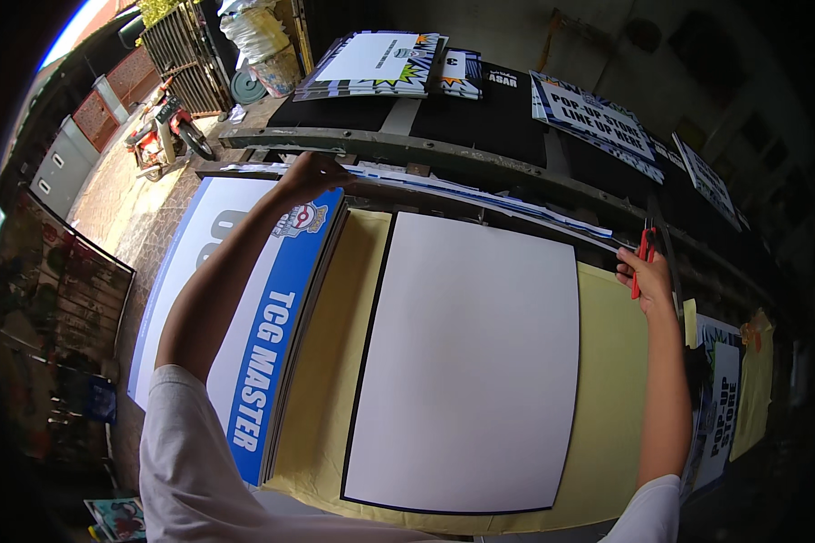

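My left hand (311, 178) reaches to the far side of the table, its fingers closed on the left part of a bundle of long thin white and blue trimmed strips (480, 201). My right hand (647, 276) is closed round a red-handled tool (643, 262) that looks like small pliers or snips, its dark tip pointing away from me. The fingertips of that hand are by the right end of the strips. Between my arms lies a large blank white sheet (466, 362) with a dark edge, on a yellow sheet (607, 344).
At left lies a stack of blue and white printed boards (272, 362). Beyond a dark rail (426, 149) rest several printed signs (371, 63). More printed boards (720, 398) stand at the right. A red motorcycle (163, 136) is parked outside at far left.
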The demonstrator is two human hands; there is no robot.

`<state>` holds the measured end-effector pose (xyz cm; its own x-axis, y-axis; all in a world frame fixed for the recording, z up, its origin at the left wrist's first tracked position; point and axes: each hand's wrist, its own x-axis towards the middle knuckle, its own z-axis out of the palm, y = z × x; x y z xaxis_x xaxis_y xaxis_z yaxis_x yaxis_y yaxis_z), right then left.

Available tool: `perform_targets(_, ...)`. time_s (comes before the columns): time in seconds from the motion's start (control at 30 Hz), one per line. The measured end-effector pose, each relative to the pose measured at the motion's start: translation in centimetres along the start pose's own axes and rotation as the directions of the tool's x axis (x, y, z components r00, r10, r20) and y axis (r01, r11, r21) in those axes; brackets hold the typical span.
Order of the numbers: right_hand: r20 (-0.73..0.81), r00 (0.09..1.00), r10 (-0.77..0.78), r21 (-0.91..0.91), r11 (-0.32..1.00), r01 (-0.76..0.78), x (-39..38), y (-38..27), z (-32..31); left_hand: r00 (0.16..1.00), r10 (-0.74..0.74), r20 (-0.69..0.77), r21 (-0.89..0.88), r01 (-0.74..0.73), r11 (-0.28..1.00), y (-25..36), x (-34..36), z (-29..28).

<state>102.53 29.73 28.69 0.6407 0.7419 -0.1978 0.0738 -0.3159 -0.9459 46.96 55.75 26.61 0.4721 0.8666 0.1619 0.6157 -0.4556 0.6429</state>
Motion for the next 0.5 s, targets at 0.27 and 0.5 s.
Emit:
perform_targets(0.27,-0.129,0.949,-0.288,-0.422,0.882,0.21,14.1,5.0,8.6,0.938,0.117,0.327,0.747,-0.332,0.575,-11.4,12.0,7.3)
perform_targets(0.5,-0.136,0.852,-0.506,-0.81,0.552,0.199,15.8,9.1,10.8,0.982,-0.159,0.098,0.386,0.109,0.916,-9.6,11.7,7.3)
